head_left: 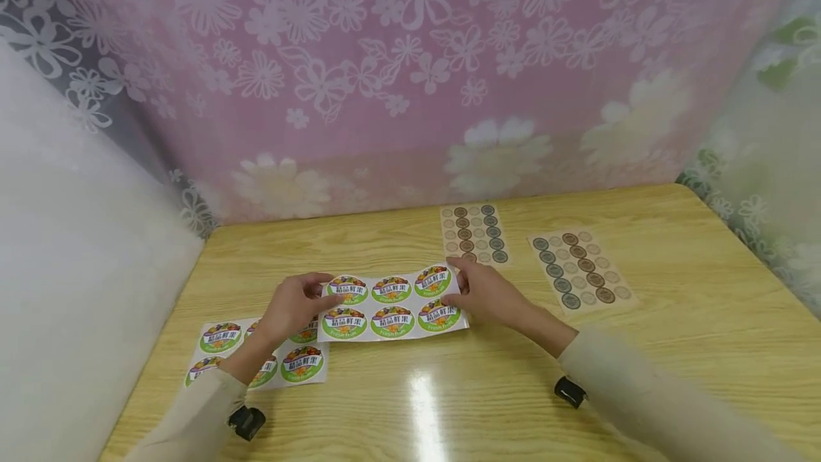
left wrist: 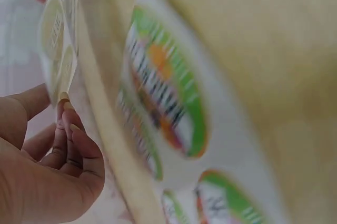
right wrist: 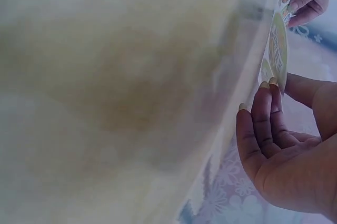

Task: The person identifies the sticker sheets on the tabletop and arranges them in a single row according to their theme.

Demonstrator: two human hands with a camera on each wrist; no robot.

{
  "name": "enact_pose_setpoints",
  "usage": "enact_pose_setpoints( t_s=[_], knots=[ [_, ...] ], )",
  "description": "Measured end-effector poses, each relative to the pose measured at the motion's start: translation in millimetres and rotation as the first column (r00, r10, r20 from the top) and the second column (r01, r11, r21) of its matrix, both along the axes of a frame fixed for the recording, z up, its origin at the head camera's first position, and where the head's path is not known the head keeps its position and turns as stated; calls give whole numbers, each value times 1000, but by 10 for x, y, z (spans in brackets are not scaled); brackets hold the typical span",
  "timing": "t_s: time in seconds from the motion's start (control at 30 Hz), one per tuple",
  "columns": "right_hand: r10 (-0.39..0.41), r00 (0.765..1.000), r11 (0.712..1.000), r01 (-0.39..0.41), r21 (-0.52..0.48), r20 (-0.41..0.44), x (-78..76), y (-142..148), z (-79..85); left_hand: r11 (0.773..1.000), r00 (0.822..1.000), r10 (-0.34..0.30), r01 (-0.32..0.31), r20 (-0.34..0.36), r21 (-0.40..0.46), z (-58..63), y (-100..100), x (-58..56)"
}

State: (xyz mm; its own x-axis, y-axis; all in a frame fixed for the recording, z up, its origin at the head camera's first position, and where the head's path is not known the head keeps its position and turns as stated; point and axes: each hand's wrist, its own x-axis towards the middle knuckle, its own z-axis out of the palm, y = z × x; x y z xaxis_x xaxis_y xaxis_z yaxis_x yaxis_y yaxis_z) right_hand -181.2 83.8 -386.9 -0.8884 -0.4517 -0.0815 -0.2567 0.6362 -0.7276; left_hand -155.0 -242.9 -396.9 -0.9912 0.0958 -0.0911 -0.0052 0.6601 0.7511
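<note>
Both hands hold one white sticker sheet (head_left: 370, 315) with two rows of oval fruit labels. My left hand (head_left: 288, 309) pinches its left end between thumb and fingers; the same grip shows in the left wrist view, where the hand (left wrist: 58, 166) is at the lower left. At the opposite end, my right hand (head_left: 489, 294) pinches the edge, thumb on the printed face. The right wrist view shows that hand (right wrist: 287, 145) from the side. Beneath the left forearm lies a second fruit sticker sheet (head_left: 277, 375), partly hidden by the wrist and the held sheet.
Two tan sheets of small round stickers lie farther back: one sheet (head_left: 475, 234) behind the right hand, the other sheet (head_left: 582, 269) to its right. All lie on a wood-grain table (head_left: 693, 348). A pink floral curtain (head_left: 359, 105) hangs along the table's back edge.
</note>
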Motion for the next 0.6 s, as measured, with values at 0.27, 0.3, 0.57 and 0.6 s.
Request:
enact_pose_setpoints(
  t_s=[0.27, 0.3, 0.57, 0.6],
  knots=[
    [-6, 1000, 999, 6, 31, 6, 278, 115, -167, 995, 999, -40, 38, -24, -91, -46, 166, 269],
    [-11, 1000, 999, 11, 39, 6, 302, 120, -178, 993, 998, -44, 39, -36, -115, -42, 182, 287],
    [-32, 999, 995, 31, 95, 4, 408, 143, -216, 960, 996, -66, 45, -66, -276, -42, 252, 383],
    [-28, 1000, 994, 28, 103, 3, 413, 147, -220, 953, 995, -74, 50, -71, -298, -47, 261, 393]
  ],
)
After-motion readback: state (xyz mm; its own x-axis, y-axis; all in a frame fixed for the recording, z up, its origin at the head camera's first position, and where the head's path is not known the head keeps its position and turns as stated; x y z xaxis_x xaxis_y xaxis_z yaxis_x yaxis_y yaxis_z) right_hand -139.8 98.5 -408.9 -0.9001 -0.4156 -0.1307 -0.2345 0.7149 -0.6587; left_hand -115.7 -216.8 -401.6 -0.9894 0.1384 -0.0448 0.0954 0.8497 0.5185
